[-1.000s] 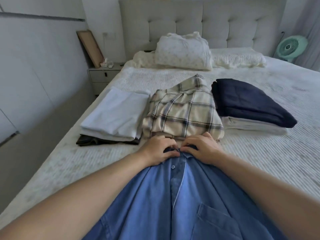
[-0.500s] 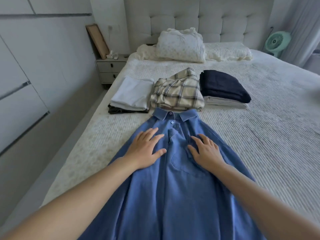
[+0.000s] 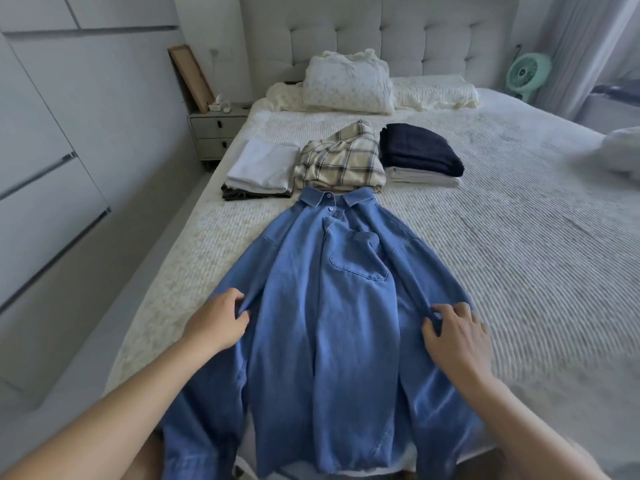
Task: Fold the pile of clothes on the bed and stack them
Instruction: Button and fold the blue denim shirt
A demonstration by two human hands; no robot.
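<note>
A blue shirt (image 3: pixel 322 306) lies face up and buttoned along the near middle of the bed (image 3: pixel 519 271), its collar toward the headboard and just touching the plaid stack (image 3: pixel 341 161), its hem hanging over the near edge. The left hand (image 3: pixel 216 322) pinches the cloth at the shirt's left side, where sleeve meets body, fingers curled into a fold. The right hand (image 3: pixel 455 337) does the same on the right side, fingertips gathering a ridge of fabric.

Three folded stacks sit in a row further up the bed: a white stack (image 3: pixel 261 166) toward the left edge, the plaid one in the middle, a navy stack (image 3: pixel 420 152) on pale cloth to its right. So the task looks well along, and the step in hand seems to be straightening this shirt before folding.

Next, I judge, the sleeves and sides need to come inward over the front, both hands keeping their pinch and drawing evenly so the body stays flat. Then the hem folds up toward the collar, and the bundle goes onto a stack.
</note>
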